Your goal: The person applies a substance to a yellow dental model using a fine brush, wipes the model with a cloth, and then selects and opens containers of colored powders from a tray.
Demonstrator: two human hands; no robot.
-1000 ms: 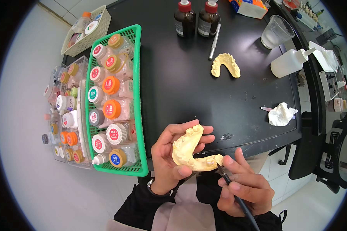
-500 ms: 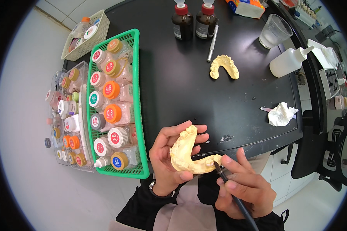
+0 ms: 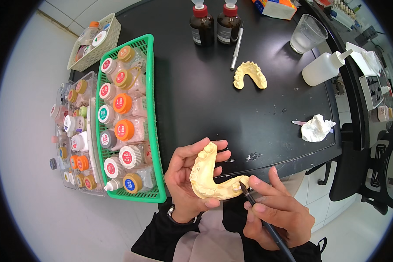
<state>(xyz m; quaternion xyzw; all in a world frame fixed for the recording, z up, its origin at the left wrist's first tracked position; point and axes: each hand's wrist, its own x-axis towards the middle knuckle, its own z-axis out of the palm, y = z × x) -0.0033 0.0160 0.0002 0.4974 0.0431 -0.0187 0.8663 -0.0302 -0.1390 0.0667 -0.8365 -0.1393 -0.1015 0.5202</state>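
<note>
A pale yellow plaster dental model (image 3: 204,177), horseshoe-shaped with teeth along its ridge, rests in my left hand (image 3: 183,177). The left fingers curl behind it and the thumb presses on its near edge. In my right hand (image 3: 281,214) is a dark-handled brush (image 3: 270,229), pinched between thumb and fingers. Its dark tip touches the right end of the model's arch, by the last teeth. My right index fingertip lies close beside that end. A second, smaller plaster dental model (image 3: 249,75) sits farther off on the black table.
A green basket (image 3: 150,118) of capped jars stands left, beside a clear box (image 3: 94,131) of bottles. Two brown bottles (image 3: 202,28), a metal-handled tool (image 3: 236,48), a glass (image 3: 308,35) and a white squeeze bottle (image 3: 321,70) are at the back. Crumpled tissue (image 3: 317,129) lies right.
The model in my left hand has tilted slightly, and the brush tip has shifted a little left along its right end. The whole view has moved slightly.
</note>
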